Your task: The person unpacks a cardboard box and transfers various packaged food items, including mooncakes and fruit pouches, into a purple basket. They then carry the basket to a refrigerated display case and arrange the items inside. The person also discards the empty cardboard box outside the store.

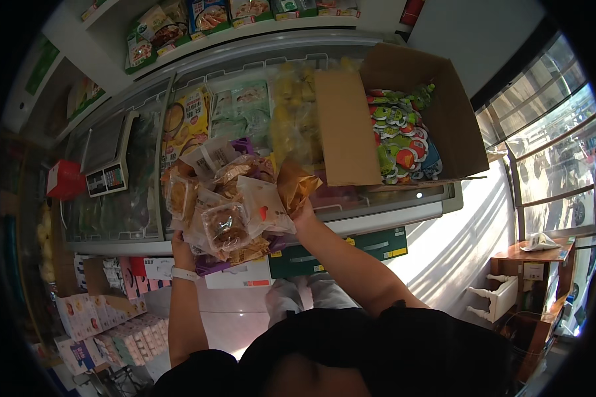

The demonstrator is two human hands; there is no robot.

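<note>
A heap of packaged food lies before me in a purple basket (213, 267), over the glass-topped chest freezer. A clear plastic box of brown food (226, 228) sits near its front, beside a white printed packet (263, 206). Another clear box (180, 198) leans at the left. My left hand (180, 250) is against the heap's lower left side, its fingers partly hidden by packets. At the right side my right hand (304, 218) grips a shiny golden-brown packet (296, 188) by its lower end.
An open cardboard box (427, 149) of green and red packets (400, 134) stands on the freezer (392, 213) at right. A weighing scale (107, 154) and red box (65, 178) are at left. Green cases (337, 253) and cartons (99, 312) stand below; a white stool (499, 297) is far right.
</note>
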